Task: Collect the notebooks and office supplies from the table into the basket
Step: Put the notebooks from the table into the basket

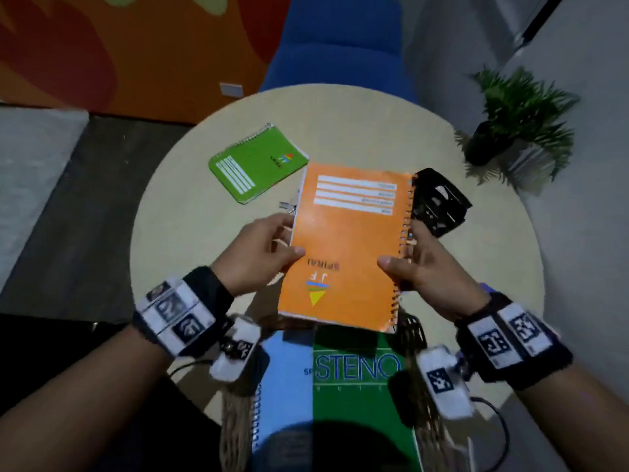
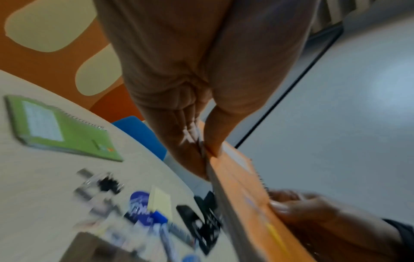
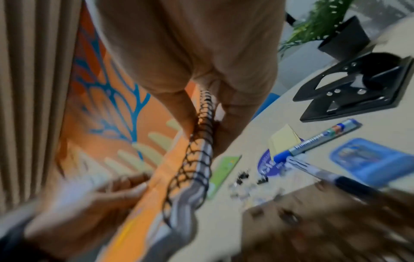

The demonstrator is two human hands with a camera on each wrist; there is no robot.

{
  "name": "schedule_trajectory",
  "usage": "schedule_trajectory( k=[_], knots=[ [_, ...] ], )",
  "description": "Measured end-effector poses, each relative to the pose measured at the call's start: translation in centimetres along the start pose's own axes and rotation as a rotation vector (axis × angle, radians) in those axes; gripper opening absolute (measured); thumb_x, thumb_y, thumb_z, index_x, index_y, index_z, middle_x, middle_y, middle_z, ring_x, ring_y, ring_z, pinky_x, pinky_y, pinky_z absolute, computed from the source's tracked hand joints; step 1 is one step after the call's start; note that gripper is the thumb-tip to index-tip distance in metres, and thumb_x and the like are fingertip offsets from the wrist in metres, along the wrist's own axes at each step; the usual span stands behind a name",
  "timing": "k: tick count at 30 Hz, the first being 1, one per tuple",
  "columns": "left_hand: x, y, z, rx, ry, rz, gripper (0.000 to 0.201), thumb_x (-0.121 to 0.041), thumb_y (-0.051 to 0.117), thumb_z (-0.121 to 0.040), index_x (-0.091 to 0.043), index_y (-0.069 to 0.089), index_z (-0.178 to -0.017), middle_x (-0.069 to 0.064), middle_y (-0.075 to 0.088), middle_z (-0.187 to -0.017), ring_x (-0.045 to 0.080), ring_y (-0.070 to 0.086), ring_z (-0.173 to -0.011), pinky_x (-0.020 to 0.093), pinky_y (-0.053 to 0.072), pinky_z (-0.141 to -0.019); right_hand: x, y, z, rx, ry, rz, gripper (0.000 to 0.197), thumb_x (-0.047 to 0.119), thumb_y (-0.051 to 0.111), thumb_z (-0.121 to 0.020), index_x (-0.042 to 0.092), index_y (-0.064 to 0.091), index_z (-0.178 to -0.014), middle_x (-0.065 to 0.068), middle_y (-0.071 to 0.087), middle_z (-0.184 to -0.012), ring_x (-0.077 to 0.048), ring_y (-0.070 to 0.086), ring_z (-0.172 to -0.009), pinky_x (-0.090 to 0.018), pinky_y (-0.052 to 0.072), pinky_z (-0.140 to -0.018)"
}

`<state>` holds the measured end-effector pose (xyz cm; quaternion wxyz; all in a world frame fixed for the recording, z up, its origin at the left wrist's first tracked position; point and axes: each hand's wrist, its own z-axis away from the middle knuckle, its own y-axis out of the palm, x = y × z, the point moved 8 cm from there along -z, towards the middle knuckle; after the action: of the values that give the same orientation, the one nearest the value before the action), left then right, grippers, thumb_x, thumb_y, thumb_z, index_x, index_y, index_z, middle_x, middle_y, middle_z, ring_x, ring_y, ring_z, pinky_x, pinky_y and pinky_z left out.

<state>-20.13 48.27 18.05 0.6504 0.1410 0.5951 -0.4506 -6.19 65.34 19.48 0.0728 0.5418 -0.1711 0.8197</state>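
An orange spiral notebook [image 1: 343,243] is held in the air over the table [image 1: 190,233], above the near basket. My left hand [image 1: 269,248] pinches its plain left edge, thumb on the cover. My right hand [image 1: 413,264] pinches the black spiral edge [image 3: 197,150]. A wicker basket [image 1: 235,424] at the near table edge holds a blue notebook [image 1: 286,376] and a green steno pad [image 1: 357,386]. A smaller green spiral notebook [image 1: 258,163] lies flat farther left. Under the orange notebook lie a blue marker [image 3: 318,140], yellow sticky notes [image 3: 283,140], binder clips [image 3: 243,176] and a pen [image 3: 331,177].
A black hole punch [image 1: 439,202] lies on the table to the right of the orange notebook. A blue case [image 3: 369,163] lies near the marker. A blue chair [image 1: 340,46] stands behind the table, and a potted plant [image 1: 517,120] on the floor at right.
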Motion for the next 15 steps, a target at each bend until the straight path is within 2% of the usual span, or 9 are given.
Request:
schedule_trajectory(
  k=[2, 3, 4, 7, 9, 11, 12, 15],
  knots=[
    [2.6, 0.9, 5.3, 0.018, -0.005, -0.156, 0.015, -0.012, 0.062, -0.088, -0.016, 0.060, -0.102, -0.004, 0.068, -0.081, 0.009, 0.067, -0.074, 0.024, 0.054, -0.068, -2.8, 2.4, 3.1, 0.009, 0.014, 0.251, 0.043, 0.013, 0.060, -0.090, 0.022, 0.041, -0.127, 0.002, 0.064, -0.116, -0.016, 0.064, -0.101, -0.040, 0.055, -0.088],
    [3.9, 1.4, 7.8, 0.034, -0.020, -0.226, 0.006, -0.015, 0.062, -0.088, -0.016, 0.061, -0.094, -0.008, 0.068, -0.077, 0.004, 0.065, -0.070, 0.018, 0.050, -0.065, -3.9, 3.8, 4.5, 0.035, 0.016, 0.352, 0.040, 0.017, 0.059, -0.091, 0.024, 0.042, -0.126, 0.006, 0.063, -0.120, -0.014, 0.063, -0.106, -0.041, 0.052, -0.092],
    [5.1, 1.9, 9.9, 0.057, -0.038, -0.266, 0.003, -0.017, 0.060, -0.089, -0.015, 0.061, -0.087, -0.008, 0.068, -0.072, 0.003, 0.064, -0.066, 0.017, 0.047, -0.062, -5.0, 5.2, 5.8, 0.071, 0.028, 0.424, 0.037, 0.020, 0.058, -0.092, 0.026, 0.043, -0.126, 0.009, 0.062, -0.121, -0.011, 0.062, -0.108, -0.039, 0.051, -0.094],
    [8.9, 3.5, 14.4, 0.143, -0.154, -0.253, 0.021, -0.018, 0.055, -0.092, -0.010, 0.060, -0.074, -0.003, 0.071, -0.064, 0.004, 0.067, -0.060, 0.015, 0.045, -0.057, -8.2, 8.5, 8.3, 0.172, 0.126, 0.496, 0.028, 0.020, 0.053, -0.094, 0.024, 0.050, -0.122, 0.012, 0.063, -0.114, -0.003, 0.060, -0.100, -0.029, 0.050, -0.092],
    [10.7, 3.9, 15.5, 0.188, -0.170, -0.351, 0.025, -0.021, 0.054, -0.092, -0.012, 0.058, -0.069, -0.006, 0.068, -0.062, 0.002, 0.064, -0.060, 0.016, 0.045, -0.060, -10.4, 9.8, 8.8, 0.210, 0.196, 0.580, 0.020, 0.022, 0.053, -0.094, 0.019, 0.055, -0.114, 0.011, 0.064, -0.108, -0.002, 0.060, -0.093, -0.024, 0.051, -0.086],
    [11.8, 3.9, 15.5, 0.203, -0.167, -0.508, 0.025, -0.028, 0.054, -0.091, -0.014, 0.057, -0.070, -0.008, 0.063, -0.065, 0.007, 0.062, -0.067, 0.025, 0.045, -0.067, -12.3, 10.8, 8.6, 0.212, 0.234, 0.632, 0.018, 0.026, 0.054, -0.093, 0.018, 0.058, -0.108, 0.004, 0.068, -0.109, -0.012, 0.064, -0.096, -0.034, 0.052, -0.089],
    [12.0, 4.0, 15.4, 0.209, -0.168, -0.572, 0.027, -0.030, 0.053, -0.090, -0.015, 0.055, -0.068, -0.007, 0.060, -0.065, 0.012, 0.061, -0.070, 0.027, 0.044, -0.066, -13.0, 11.1, 8.3, 0.200, 0.249, 0.668, 0.017, 0.028, 0.055, -0.092, 0.017, 0.059, -0.105, 0.000, 0.069, -0.108, -0.016, 0.064, -0.097, -0.037, 0.052, -0.090],
    [11.7, 4.4, 14.9, 0.245, -0.171, -0.737, 0.040, -0.032, 0.050, -0.090, -0.020, 0.037, -0.054, -0.009, 0.041, -0.057, 0.015, 0.054, -0.071, 0.024, 0.035, -0.063, -13.9, 11.6, 7.8, 0.165, 0.297, 0.824, 0.018, 0.033, 0.056, -0.091, 0.016, 0.058, -0.091, -0.003, 0.066, -0.097, -0.021, 0.062, -0.091, -0.034, 0.051, -0.084]
  ],
)
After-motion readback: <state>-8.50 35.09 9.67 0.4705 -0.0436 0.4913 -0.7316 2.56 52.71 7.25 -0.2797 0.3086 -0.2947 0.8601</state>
